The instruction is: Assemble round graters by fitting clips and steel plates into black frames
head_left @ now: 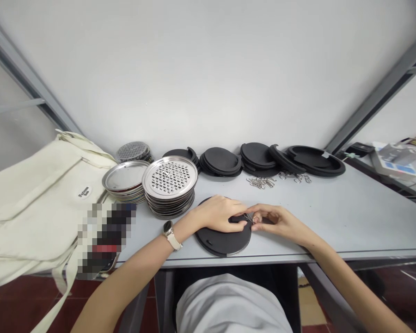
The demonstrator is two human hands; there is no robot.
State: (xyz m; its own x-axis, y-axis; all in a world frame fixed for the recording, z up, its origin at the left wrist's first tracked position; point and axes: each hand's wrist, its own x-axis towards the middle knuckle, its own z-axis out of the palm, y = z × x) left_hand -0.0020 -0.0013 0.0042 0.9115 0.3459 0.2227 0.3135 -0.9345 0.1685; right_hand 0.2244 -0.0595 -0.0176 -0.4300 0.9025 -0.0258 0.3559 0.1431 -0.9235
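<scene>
A round black disc (222, 243) lies near the front edge of the table, with a small slot in its face. Across its top rests my left hand (223, 215), wearing a watch; it grips the disc, with the thumb and fingers curved toward its right rim. At that rim a small metal wire hook (255, 219) with a loop is pinched between the thumb and fingers of my right hand (279, 224). The fingertips of both hands nearly meet there. Part of the hook and much of the disc are covered by my hands.
Left of the disc stand stacks of round metal grater plates (169, 180) and metal discs (126, 178). Behind are black disc stacks (222, 159), loose wire hooks (261, 181) and a large black ring (319, 159). A cream bag (38, 199) lies at left.
</scene>
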